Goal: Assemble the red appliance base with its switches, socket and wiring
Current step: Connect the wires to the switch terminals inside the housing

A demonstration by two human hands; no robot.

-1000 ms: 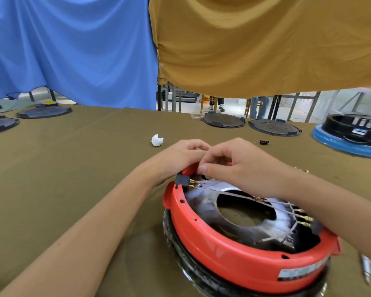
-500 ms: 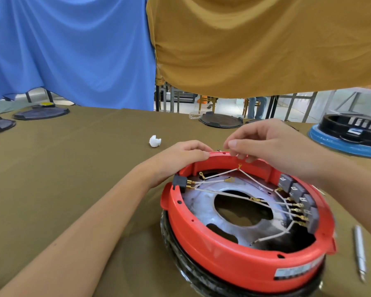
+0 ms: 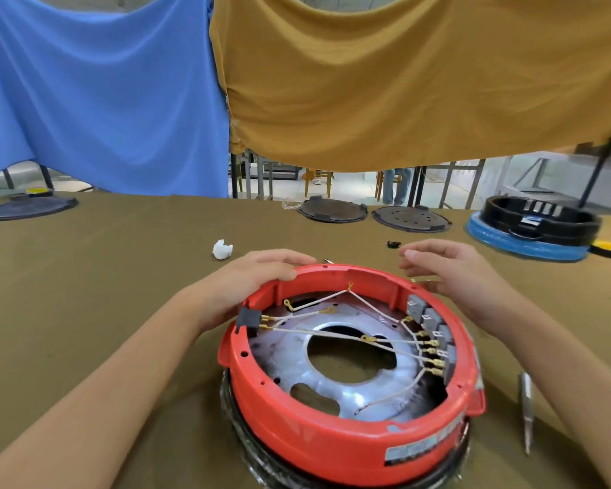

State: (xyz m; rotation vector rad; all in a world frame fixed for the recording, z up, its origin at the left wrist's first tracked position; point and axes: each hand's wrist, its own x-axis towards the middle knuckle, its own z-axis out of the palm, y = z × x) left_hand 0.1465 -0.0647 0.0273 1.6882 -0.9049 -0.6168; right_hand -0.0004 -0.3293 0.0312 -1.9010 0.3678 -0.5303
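Observation:
The red appliance base [image 3: 332, 442] lies upside down in front of me on a black ring. Inside it a silver plate [image 3: 297, 361] carries white wires [image 3: 332, 335] with brass lugs. A black socket [image 3: 249, 319] sits in the left wall and several grey switches [image 3: 434, 328] line the right wall. My left hand [image 3: 247, 280] grips the far left rim of the base. Just beyond the far right rim hovers my right hand [image 3: 452, 273], fingers apart and holding nothing.
A silver screwdriver [image 3: 526, 407] lies right of the base. Beyond it are a white crumpled scrap [image 3: 222, 249], a small black part [image 3: 393, 244], two dark round lids [image 3: 332, 210], and a black unit on a blue ring [image 3: 533, 227]. Blue and ochre cloths hang behind the table.
My right hand has let go of the wire at the far rim and drawn away to the right. My left hand stays on the rim. The view has shifted lower.

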